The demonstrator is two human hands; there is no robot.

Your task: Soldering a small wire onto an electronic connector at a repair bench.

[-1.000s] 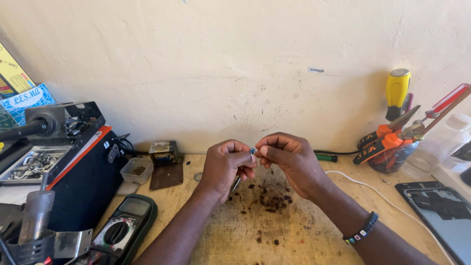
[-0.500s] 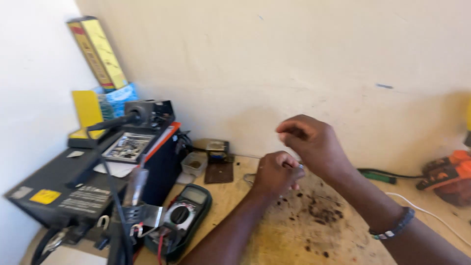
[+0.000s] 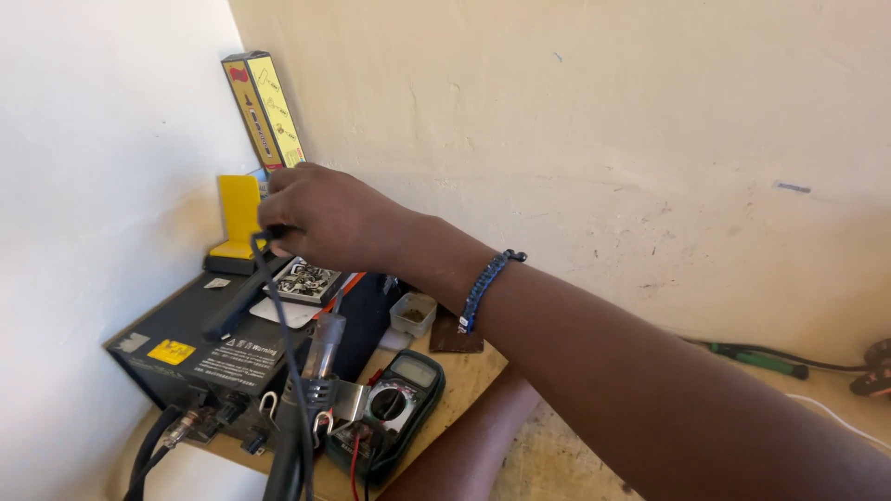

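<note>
Cream walls met at the far-left corner above the counter (image 3: 464, 371). At left, the black soldering station (image 3: 213, 343) sat; the right hand (image 3: 320, 218) pinched its black cable (image 3: 278, 325) above it. Lifting slowly would probably avoid snagging. Left hand hidden; its grip I cannot tell.

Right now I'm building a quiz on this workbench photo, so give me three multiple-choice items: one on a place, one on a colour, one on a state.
1. Where does the multimeter lie?
A. on the bench in front of the black station
B. on the wall
C. on top of the yellow boxes

2. What colour is the bracelet?
A. red
B. blue
C. white

3. What is the right hand doing?
A. lying flat on the bench
B. gripping a dark cable above the black station
C. holding a cup

Key: 1 A, it rests on the wood by the station; 2 B, blue beads circle the wrist; 3 B, fingers close on the cable.
</note>
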